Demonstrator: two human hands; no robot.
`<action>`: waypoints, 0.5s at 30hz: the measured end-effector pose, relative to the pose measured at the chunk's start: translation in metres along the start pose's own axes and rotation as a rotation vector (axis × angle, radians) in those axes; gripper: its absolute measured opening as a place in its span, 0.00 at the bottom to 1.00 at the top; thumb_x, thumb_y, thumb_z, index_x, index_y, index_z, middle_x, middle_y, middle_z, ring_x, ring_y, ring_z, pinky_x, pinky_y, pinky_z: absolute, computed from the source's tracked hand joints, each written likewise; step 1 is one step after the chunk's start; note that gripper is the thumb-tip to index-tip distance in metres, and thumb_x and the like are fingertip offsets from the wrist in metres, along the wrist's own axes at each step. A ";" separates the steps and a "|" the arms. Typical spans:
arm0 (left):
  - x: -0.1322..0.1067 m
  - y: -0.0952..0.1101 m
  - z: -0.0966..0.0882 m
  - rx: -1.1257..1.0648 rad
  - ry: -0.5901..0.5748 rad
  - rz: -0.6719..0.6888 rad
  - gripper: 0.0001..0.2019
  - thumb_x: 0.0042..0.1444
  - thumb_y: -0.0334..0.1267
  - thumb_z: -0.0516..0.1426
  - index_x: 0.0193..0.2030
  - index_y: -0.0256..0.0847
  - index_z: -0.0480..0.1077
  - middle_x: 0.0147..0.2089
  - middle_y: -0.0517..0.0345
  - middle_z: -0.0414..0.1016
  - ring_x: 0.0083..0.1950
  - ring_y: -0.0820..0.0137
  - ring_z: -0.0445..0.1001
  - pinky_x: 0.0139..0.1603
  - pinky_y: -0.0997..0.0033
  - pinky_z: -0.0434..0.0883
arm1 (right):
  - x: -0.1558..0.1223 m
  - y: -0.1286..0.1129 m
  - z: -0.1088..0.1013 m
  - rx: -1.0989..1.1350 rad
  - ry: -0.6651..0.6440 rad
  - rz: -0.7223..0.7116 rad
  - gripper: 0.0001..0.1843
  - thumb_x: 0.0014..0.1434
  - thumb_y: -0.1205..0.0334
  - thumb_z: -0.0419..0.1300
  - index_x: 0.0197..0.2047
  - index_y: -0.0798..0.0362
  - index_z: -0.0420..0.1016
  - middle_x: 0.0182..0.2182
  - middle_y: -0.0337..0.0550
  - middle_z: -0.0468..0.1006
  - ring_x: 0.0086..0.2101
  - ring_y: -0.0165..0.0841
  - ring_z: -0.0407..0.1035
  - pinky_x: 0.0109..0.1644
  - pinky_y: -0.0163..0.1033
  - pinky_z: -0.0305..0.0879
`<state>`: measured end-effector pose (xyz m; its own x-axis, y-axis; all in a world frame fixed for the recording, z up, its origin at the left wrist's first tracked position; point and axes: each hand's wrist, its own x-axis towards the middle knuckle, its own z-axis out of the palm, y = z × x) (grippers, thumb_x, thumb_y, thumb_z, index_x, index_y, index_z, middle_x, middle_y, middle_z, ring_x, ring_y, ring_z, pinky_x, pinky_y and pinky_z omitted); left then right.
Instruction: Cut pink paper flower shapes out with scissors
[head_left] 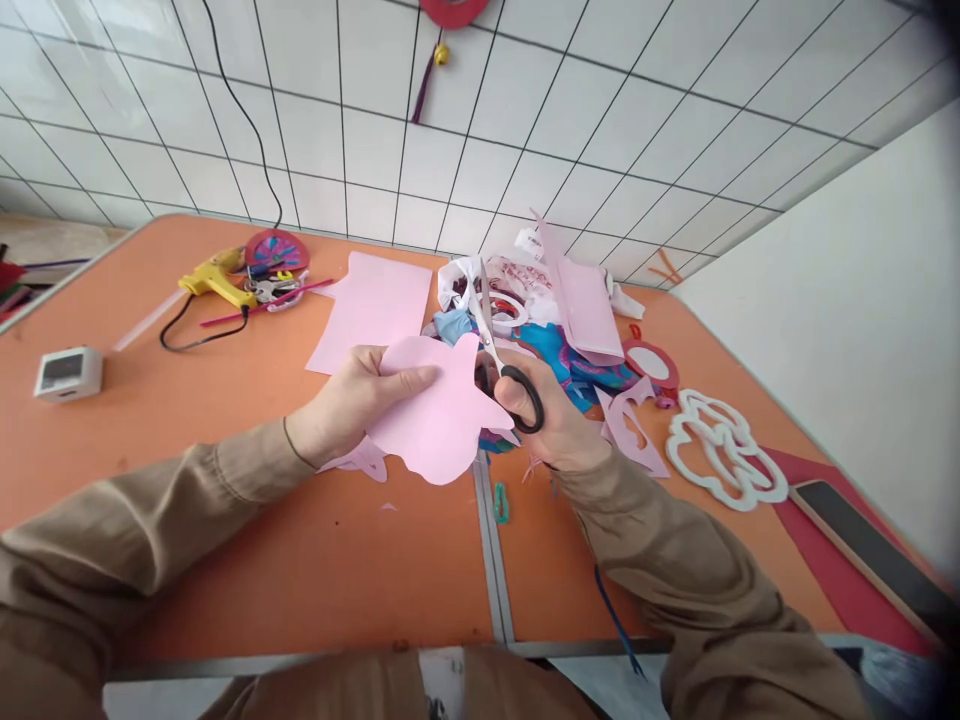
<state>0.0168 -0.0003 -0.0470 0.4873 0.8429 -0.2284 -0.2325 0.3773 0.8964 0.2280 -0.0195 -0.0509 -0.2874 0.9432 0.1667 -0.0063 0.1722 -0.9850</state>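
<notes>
My left hand [352, 400] pinches a pink foam cut-out [439, 410] with a wavy outline, thumb on top, held just above the orange table [247, 560]. My right hand [555, 420] grips black-handled scissors [499, 350], fingers through the loops, blades pointing away and up past the cut-out's right edge. A pink scrap [364, 460] lies under my left wrist. Both sleeves are tan.
A pink sheet [375, 305] lies behind my hands. Beyond sits a pile of blue, white and pink scraps [562, 320]. A yellow glue gun [217, 283] and a white timer [69, 373] are at left. A white cloud-shaped cut-out [720, 450] and a phone [870, 545] lie at right.
</notes>
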 end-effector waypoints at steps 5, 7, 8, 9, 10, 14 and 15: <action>-0.001 -0.001 -0.002 0.060 0.007 0.036 0.17 0.49 0.47 0.71 0.36 0.33 0.80 0.31 0.52 0.83 0.28 0.65 0.81 0.24 0.73 0.78 | -0.003 -0.007 -0.002 0.052 0.053 0.097 0.30 0.49 0.35 0.70 0.41 0.52 0.73 0.26 0.36 0.69 0.26 0.29 0.62 0.27 0.36 0.56; -0.003 0.000 0.000 0.076 0.006 0.027 0.18 0.48 0.47 0.72 0.36 0.33 0.79 0.31 0.51 0.83 0.27 0.65 0.81 0.24 0.73 0.77 | -0.002 -0.008 -0.003 0.068 0.057 0.109 0.30 0.48 0.37 0.71 0.41 0.53 0.73 0.25 0.36 0.70 0.24 0.28 0.62 0.25 0.35 0.56; -0.004 0.000 0.002 0.081 0.007 0.020 0.18 0.48 0.47 0.72 0.36 0.33 0.79 0.30 0.52 0.83 0.27 0.66 0.81 0.24 0.74 0.77 | -0.001 -0.007 -0.002 0.069 0.050 0.095 0.28 0.47 0.39 0.72 0.39 0.53 0.73 0.26 0.36 0.70 0.24 0.27 0.62 0.25 0.35 0.56; -0.006 0.001 0.004 0.085 0.011 0.013 0.18 0.48 0.46 0.71 0.36 0.33 0.79 0.30 0.52 0.83 0.26 0.67 0.80 0.24 0.74 0.77 | -0.001 -0.007 0.000 0.072 0.036 0.082 0.26 0.46 0.42 0.74 0.37 0.53 0.73 0.26 0.36 0.70 0.25 0.27 0.62 0.25 0.34 0.56; -0.007 0.001 0.006 0.090 0.017 0.003 0.17 0.49 0.46 0.71 0.37 0.33 0.79 0.29 0.52 0.82 0.25 0.68 0.79 0.24 0.74 0.77 | 0.000 -0.006 0.002 0.084 0.015 0.076 0.24 0.45 0.46 0.75 0.36 0.53 0.72 0.27 0.36 0.71 0.26 0.28 0.64 0.25 0.34 0.58; -0.011 0.003 0.011 0.112 0.037 -0.040 0.16 0.51 0.44 0.70 0.38 0.33 0.78 0.27 0.53 0.81 0.22 0.70 0.77 0.26 0.75 0.77 | 0.000 -0.003 0.009 0.188 -0.044 0.142 0.23 0.42 0.58 0.76 0.38 0.53 0.73 0.30 0.38 0.76 0.30 0.30 0.69 0.29 0.34 0.64; -0.012 0.003 0.011 0.115 0.039 -0.046 0.16 0.51 0.44 0.70 0.39 0.33 0.78 0.27 0.53 0.81 0.22 0.71 0.77 0.25 0.76 0.76 | 0.000 -0.003 0.009 0.204 -0.045 0.161 0.23 0.42 0.60 0.76 0.39 0.53 0.73 0.30 0.37 0.76 0.29 0.30 0.69 0.29 0.33 0.64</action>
<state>0.0197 -0.0131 -0.0373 0.4617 0.8409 -0.2823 -0.1118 0.3709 0.9219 0.2191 -0.0227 -0.0487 -0.3427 0.9394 0.0099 -0.1490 -0.0440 -0.9879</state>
